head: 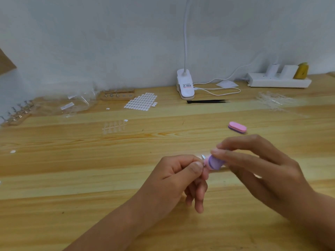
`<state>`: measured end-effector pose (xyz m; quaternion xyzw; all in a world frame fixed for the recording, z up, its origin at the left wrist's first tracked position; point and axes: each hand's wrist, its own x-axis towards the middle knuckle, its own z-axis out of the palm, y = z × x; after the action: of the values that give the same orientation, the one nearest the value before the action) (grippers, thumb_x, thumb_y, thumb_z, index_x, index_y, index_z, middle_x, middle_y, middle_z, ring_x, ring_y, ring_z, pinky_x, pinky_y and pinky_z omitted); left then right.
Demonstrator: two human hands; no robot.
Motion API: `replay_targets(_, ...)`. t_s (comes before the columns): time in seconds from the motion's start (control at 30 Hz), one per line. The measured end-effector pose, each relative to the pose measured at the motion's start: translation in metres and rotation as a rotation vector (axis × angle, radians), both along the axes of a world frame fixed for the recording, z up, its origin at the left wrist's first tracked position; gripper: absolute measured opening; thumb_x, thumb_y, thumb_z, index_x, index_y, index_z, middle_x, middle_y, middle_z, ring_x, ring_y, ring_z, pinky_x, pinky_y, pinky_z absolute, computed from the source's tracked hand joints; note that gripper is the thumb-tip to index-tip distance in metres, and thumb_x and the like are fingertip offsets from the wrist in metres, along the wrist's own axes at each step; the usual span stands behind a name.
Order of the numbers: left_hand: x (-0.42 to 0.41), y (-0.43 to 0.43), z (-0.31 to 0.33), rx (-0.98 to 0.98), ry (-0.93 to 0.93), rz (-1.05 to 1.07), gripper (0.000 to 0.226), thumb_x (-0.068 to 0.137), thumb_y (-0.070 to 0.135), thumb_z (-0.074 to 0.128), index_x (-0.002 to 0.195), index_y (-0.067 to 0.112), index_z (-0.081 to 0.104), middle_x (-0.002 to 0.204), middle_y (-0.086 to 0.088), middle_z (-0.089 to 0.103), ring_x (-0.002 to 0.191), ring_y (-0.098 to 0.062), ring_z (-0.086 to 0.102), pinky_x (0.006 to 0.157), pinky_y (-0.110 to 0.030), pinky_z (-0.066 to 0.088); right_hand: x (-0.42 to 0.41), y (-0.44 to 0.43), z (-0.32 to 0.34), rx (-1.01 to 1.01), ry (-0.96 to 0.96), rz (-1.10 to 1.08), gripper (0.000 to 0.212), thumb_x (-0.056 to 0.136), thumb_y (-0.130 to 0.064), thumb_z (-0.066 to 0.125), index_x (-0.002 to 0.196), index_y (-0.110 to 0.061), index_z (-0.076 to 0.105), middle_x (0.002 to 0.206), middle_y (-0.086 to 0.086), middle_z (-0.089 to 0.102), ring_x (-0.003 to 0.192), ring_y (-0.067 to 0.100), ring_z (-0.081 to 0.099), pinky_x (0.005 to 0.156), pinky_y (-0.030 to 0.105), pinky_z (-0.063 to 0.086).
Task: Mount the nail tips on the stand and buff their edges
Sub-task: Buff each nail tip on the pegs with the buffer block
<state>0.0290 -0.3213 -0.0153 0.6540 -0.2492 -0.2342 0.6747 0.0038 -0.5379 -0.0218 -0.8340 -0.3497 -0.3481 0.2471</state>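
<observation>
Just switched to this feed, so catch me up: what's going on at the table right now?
A person is working over the wooden table. The left hand pinches a small metal holder, and the right hand holds a pink and purple buffer block against its tip. Whether a nail tip sits on it cannot be seen. A second buffer lies behind the hands. A wooden stand sits by the wall.
</observation>
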Motion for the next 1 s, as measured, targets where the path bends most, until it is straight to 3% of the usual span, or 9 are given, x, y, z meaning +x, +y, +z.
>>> replay_targets(0.2, -0.001, -0.001, 0.001, 0.0, -0.02, -0.026, 0.031, 0.098, 0.024, 0.044, 0.082, 0.005, 0.062, 0.055, 0.001, 0.057, 0.047, -0.017, 0.06, 0.048, -0.027, 0.04, -0.004, 0.007, -0.004, -0.061, -0.014, 0.088, 0.04, 0.087, 0.009, 0.062, 0.123, -0.006, 0.065, 0.118, 0.007, 0.06, 0.109, 0.018, 0.061, 0.094, 0.024, 0.044)
replay_targets(0.33, -0.002, -0.001, 0.0, -0.017, -0.003, -0.024, 0.029, 0.098, 0.024, 0.044, 0.08, 0.01, 0.062, 0.054, 0.003, 0.054, 0.046, -0.016, 0.06, 0.049, -0.029, 0.04, -0.003, 0.003, 0.0, 0.021, -0.02, 0.027, 0.035, 0.09, 0.006, 0.061, 0.121, -0.009, 0.065, 0.114, 0.009, 0.063, 0.104, 0.017, 0.064, 0.09, 0.023, 0.048)
replay_targets(0.43, -0.001, -0.002, -0.002, -0.008, -0.007, -0.021, 0.029, 0.097, 0.026, 0.045, 0.08, 0.013, 0.064, 0.055, 0.001, 0.054, 0.046, -0.016, 0.059, 0.05, -0.033, 0.04, -0.007, 0.013, -0.004, -0.035, -0.024, 0.091, 0.043, 0.082, 0.013, 0.065, 0.121, -0.005, 0.067, 0.114, 0.011, 0.063, 0.106, 0.02, 0.063, 0.091, 0.026, 0.048)
replay_targets(0.53, 0.0, -0.002, -0.002, -0.015, -0.002, -0.021, 0.031, 0.098, 0.025, 0.044, 0.081, 0.005, 0.06, 0.054, 0.001, 0.053, 0.046, -0.015, 0.059, 0.05, -0.032, 0.041, -0.003, 0.005, -0.001, -0.035, -0.029, 0.067, 0.042, 0.083, 0.013, 0.064, 0.121, -0.005, 0.066, 0.114, 0.01, 0.063, 0.106, 0.019, 0.063, 0.092, 0.025, 0.047)
replay_targets(0.63, 0.0, -0.002, -0.004, -0.006, -0.001, -0.024, 0.029, 0.098, 0.027, 0.045, 0.08, 0.012, 0.061, 0.054, 0.004, 0.053, 0.046, -0.015, 0.06, 0.05, -0.03, 0.041, -0.001, 0.003, -0.001, 0.012, -0.028, 0.015, 0.037, 0.088, 0.007, 0.062, 0.122, -0.007, 0.064, 0.113, 0.01, 0.063, 0.104, 0.018, 0.064, 0.09, 0.024, 0.048)
replay_targets(0.8, 0.0, -0.002, -0.004, -0.023, -0.014, -0.016, 0.03, 0.099, 0.026, 0.046, 0.079, 0.018, 0.067, 0.054, 0.001, 0.054, 0.046, -0.015, 0.06, 0.049, -0.032, 0.042, -0.004, 0.011, -0.005, -0.055, -0.025, 0.134, 0.049, 0.08, 0.016, 0.066, 0.124, -0.005, 0.066, 0.12, 0.007, 0.06, 0.109, 0.021, 0.062, 0.093, 0.027, 0.046)
replay_targets(0.87, 0.001, -0.003, -0.004, -0.016, -0.025, -0.013, 0.032, 0.099, 0.027, 0.046, 0.078, 0.011, 0.063, 0.055, 0.001, 0.053, 0.047, -0.015, 0.06, 0.051, -0.034, 0.043, -0.002, 0.007, -0.004, -0.039, -0.028, 0.095, 0.049, 0.079, 0.015, 0.068, 0.124, -0.005, 0.066, 0.118, 0.008, 0.063, 0.107, 0.021, 0.063, 0.09, 0.027, 0.048)
replay_targets(1.0, 0.001, -0.003, -0.006, 0.0, -0.009, -0.003, 0.03, 0.098, 0.029, 0.046, 0.078, 0.017, 0.065, 0.055, 0.002, 0.056, 0.047, -0.016, 0.061, 0.049, -0.031, 0.042, -0.005, 0.014, -0.006, -0.019, -0.041, 0.147, 0.041, 0.086, 0.011, 0.064, 0.124, -0.005, 0.065, 0.121, 0.007, 0.061, 0.109, 0.021, 0.062, 0.091, 0.027, 0.047)
